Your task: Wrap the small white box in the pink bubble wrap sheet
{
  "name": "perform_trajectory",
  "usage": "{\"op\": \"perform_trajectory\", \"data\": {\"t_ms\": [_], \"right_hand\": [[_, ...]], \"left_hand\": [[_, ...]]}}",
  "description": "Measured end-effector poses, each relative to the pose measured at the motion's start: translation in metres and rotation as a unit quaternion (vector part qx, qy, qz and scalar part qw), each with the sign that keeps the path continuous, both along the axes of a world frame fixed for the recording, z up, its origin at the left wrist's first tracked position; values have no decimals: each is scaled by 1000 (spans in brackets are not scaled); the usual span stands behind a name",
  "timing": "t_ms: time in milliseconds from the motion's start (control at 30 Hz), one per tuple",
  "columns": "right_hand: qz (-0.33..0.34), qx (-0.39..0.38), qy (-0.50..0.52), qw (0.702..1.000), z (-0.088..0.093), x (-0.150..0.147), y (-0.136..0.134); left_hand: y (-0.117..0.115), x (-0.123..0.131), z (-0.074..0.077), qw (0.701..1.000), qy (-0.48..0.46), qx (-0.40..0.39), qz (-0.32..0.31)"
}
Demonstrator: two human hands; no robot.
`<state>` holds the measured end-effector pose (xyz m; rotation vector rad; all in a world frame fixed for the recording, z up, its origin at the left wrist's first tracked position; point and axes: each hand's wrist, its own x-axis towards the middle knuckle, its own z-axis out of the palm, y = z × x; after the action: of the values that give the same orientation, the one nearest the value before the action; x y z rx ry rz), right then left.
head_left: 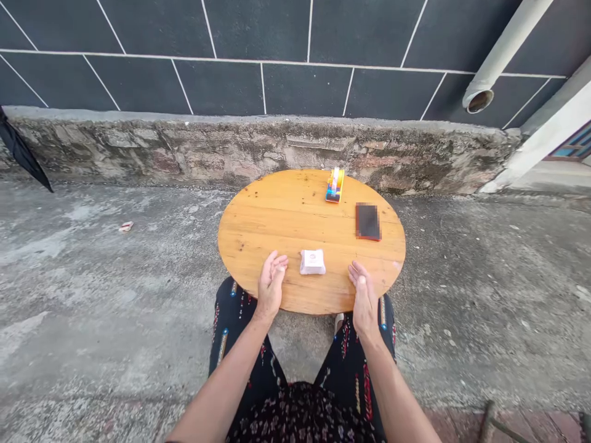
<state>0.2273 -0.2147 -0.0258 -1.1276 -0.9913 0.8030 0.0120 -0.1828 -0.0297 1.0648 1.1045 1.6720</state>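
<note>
A small white wrapped packet (313, 262) with a pale label on top lies near the front of the round wooden table (277, 215). To its left, my left hand (271, 283) rests on its edge at the table's near side, fingers apart and holding nothing. My right hand (364, 295) is on the other side of the packet, likewise empty with its fingers stretched out. Neither hand touches the packet. Farther back stands a tape dispenser (335, 185) in yellow and blue. A dark, pixelated flat object with a red edge (368, 221) lies at the right.
Behind the table runs a low stone ledge (207, 154) under a dark tiled wall (231, 86). A pipe (503, 55) comes down at the upper right. At far left hangs a folded black umbrella (21, 147). Litter (126, 226) lies on the concrete floor.
</note>
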Motion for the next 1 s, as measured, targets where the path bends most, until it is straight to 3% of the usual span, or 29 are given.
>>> {"op": "perform_trajectory", "data": {"t_ms": [100, 300, 467, 1000], "right_hand": [[-9, -3, 7, 1000, 2, -5, 3], [-17, 6, 162, 987, 7, 0, 14], [-14, -10, 235, 972, 10, 3, 18], [-31, 2, 212, 977, 2, 4, 24]], "left_hand": [[2, 3, -3, 999, 39, -6, 11], [6, 5, -6, 996, 88, 9, 24], [8, 6, -5, 994, 105, 19, 31], [14, 4, -13, 994, 72, 45, 74]]}}
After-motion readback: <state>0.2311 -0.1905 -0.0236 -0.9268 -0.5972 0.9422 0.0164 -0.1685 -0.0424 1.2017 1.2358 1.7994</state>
